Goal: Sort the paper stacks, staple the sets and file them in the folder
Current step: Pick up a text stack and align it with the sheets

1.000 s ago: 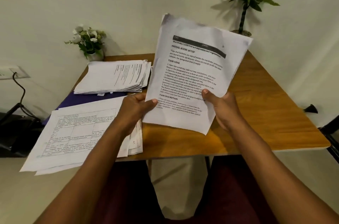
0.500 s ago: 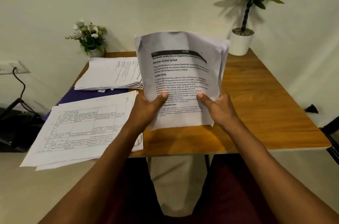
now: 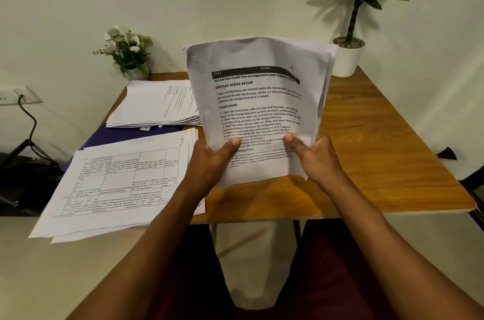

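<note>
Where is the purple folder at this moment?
In the head view, the purple folder lies on the left of the wooden table, mostly covered: a strip shows between the far paper stack and the near gridded stack.

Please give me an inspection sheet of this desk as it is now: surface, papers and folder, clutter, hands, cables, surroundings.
Surface: wooden table, right half bare.
Job's things: held paper set upright above the table; far paper stack and near paper stack at left, partly covering a purple folder; no stapler seen.
Clutter: small flower pot and potted plant at the back edge.
Hands: left hand and right hand grip the held set's lower part, thumbs in front.
Cables: black cable hangs from a wall socket.
Surroundings: pale wall, pale floor.
</note>
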Demonstrator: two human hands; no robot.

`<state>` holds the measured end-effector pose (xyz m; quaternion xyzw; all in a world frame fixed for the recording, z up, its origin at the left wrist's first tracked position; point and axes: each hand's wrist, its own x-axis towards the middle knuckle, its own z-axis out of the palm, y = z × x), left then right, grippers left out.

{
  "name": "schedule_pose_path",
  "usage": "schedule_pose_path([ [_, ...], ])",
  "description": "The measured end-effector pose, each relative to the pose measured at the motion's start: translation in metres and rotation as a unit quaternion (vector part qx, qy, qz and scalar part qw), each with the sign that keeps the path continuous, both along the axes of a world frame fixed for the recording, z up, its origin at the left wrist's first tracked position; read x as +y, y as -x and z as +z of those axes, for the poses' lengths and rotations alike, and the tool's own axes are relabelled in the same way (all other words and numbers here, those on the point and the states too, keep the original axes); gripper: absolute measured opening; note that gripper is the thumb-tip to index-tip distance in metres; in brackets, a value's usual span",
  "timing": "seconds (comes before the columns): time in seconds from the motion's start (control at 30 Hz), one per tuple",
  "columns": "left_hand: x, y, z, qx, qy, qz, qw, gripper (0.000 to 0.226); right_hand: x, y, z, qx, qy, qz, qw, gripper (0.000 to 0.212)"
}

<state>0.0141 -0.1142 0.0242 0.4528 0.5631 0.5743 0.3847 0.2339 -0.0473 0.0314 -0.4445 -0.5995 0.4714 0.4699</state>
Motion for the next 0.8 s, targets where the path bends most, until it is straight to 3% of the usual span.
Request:
schedule_pose_path([
  [0.1, -0.002, -0.005, -0.005, 0.003, 0.01, 0.002, 1.0, 0.029, -0.002, 0.0, -0.007, -0.005, 0.019, 0.006, 1.0, 0.009],
  [0.23, 0.003, 0.001, -0.001, -0.008, 0.037, -0.012, 0.999, 0.038, 0.006, -0.005, 0.001, -0.015, 0.075, 0.027, 0.997, 0.004],
  [0.3, 0.008, 0.007, 0.003, -0.052, 0.072, -0.045, 0.995, 0.046, 0.011, -0.012, 0.005, 0.024, 0.134, 0.084, 0.987, 0.015],
  [0.37, 0.013, 0.012, 0.009, -0.119, 0.091, -0.046, 0.988, 0.041, 0.013, -0.019, 0.006, 0.056, 0.202, 0.128, 0.969, 0.025],
  [0.47, 0.03, 0.017, 0.013, -0.162, 0.102, 0.01, 0.981, 0.031, 0.011, -0.021, -0.003, 0.025, 0.255, 0.142, 0.956, 0.032],
  [0.63, 0.054, 0.019, -0.009, -0.051, 0.14, 0.096, 0.984, 0.029, 0.008, -0.011, -0.021, -0.082, 0.266, 0.112, 0.954, 0.031],
  [0.7, 0.056, 0.019, -0.019, 0.024, 0.134, 0.108, 0.985, 0.025, 0.006, -0.01, -0.018, -0.132, 0.211, 0.058, 0.967, 0.029],
  [0.8, 0.053, 0.021, -0.035, 0.114, 0.129, 0.112, 0.979, 0.023, 0.008, -0.021, -0.011, -0.224, 0.045, -0.102, 0.968, 0.025],
])
